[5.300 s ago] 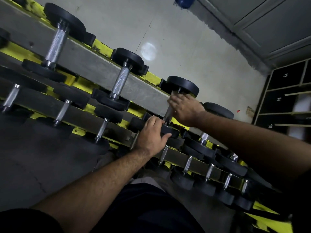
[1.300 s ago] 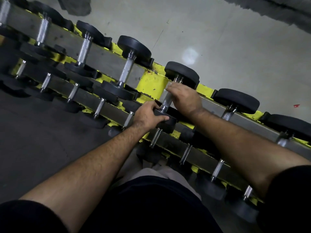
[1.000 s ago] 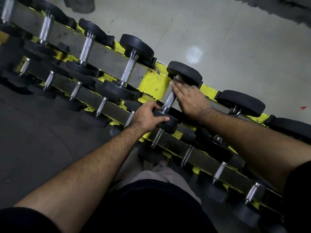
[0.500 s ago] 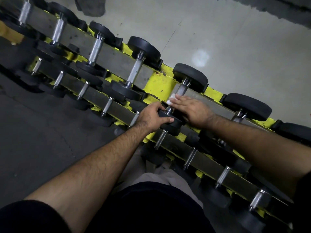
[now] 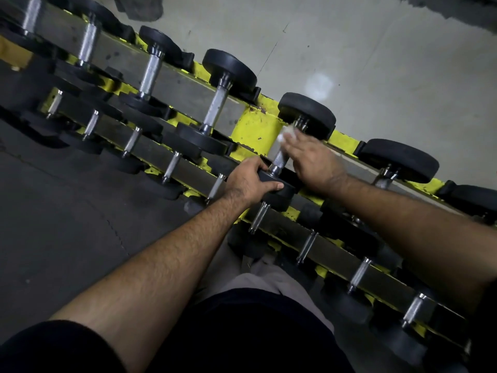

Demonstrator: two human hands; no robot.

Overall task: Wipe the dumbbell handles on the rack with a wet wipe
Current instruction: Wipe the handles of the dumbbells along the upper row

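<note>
While our left hand (image 5: 248,181) grips the dumbbell's near head (image 5: 277,185), our right hand (image 5: 313,160) presses the wet wipe (image 5: 287,133) with straight fingers against the handle (image 5: 279,157), which runs away from us.

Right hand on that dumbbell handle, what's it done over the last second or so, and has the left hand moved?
The right hand slid along the handle: up near the far head, down toward the near head, now back up, pressing the wet wipe with straight fingers. The left hand stayed gripping the near head. The dumbbell stayed on the rack.
</note>
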